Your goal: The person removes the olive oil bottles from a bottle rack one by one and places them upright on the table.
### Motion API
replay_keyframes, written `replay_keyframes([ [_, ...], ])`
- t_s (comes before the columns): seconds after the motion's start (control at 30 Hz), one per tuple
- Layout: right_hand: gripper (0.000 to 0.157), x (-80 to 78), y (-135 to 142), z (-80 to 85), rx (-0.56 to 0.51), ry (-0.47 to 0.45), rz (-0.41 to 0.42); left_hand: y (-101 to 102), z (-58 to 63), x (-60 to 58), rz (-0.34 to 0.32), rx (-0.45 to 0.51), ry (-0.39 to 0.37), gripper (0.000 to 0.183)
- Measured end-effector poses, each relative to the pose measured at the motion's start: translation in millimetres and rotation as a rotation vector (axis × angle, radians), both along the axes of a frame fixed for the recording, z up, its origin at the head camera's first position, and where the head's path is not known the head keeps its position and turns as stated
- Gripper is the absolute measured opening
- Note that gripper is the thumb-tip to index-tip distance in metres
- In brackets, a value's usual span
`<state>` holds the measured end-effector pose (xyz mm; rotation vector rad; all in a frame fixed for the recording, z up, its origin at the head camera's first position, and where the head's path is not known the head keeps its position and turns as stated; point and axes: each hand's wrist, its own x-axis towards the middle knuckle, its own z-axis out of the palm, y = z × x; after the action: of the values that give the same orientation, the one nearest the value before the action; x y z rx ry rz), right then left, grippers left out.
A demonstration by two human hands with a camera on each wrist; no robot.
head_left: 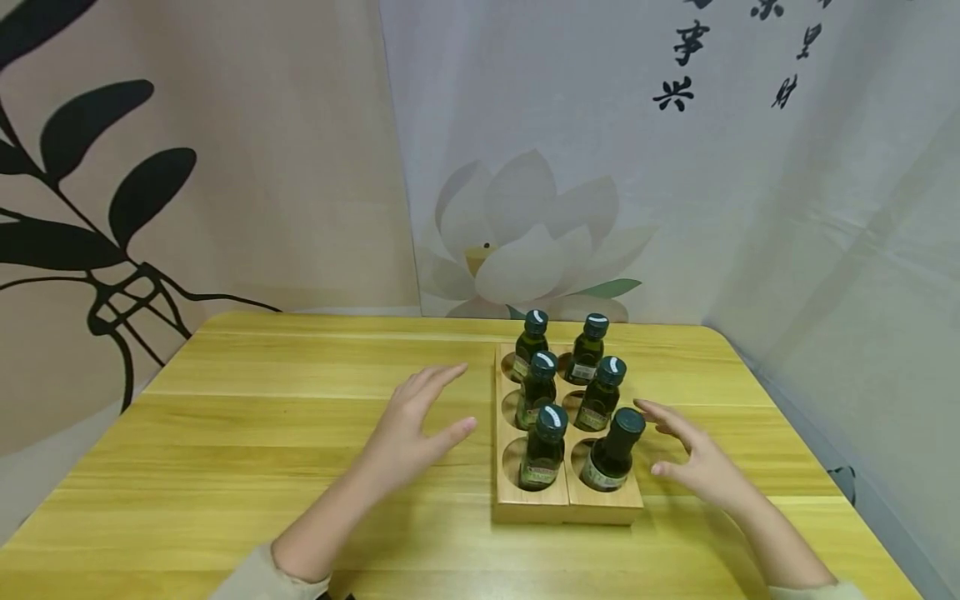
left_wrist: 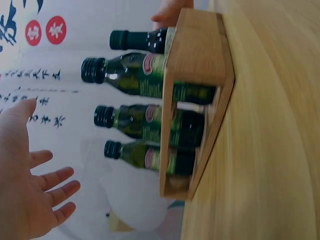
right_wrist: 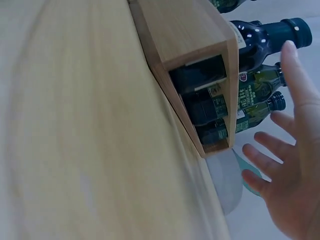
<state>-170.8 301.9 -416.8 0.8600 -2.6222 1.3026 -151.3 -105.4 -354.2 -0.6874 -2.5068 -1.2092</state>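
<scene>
Six bottles stand in a wooden rack on the worktop, right of centre in the head view; they sit in round holes, two columns of three, and a seam runs down the rack's near end between the columns. Your left hand is held out to the left of the rack, apart from it; its fingers are released, spread from the thumb and holding nothing. Your right hand is just beside the rack's right side, its fingertips near the front right bottle; these fingers too are released, gently bent and empty, and the head view shows a gap between thumb and rack.

That front right bottle has a dark, slim neck and a pale label; the other five are dark green glass with dark caps bearing white marks on top; your left wrist view shows green labels with red patches through the rack's open side. Light sleeves cover your forearms; behind the worktop hangs a pale cloth printed with a large flower, dark leaves and black characters.
</scene>
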Motion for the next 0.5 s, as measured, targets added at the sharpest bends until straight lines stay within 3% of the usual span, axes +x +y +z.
replay_keyframes([
  [0.27, 0.085, 5.4, -4, -13.0, -0.070, -0.138, 0.035, 27, -6.6, -0.1, -0.083, 0.089, -0.073, 0.062],
  [0.5, 0.091, 4.3, -4, -23.5, -0.094, -0.149, 0.082, 49, -11.2, -2.8, -0.157, 0.117, -0.110, 0.062],
])
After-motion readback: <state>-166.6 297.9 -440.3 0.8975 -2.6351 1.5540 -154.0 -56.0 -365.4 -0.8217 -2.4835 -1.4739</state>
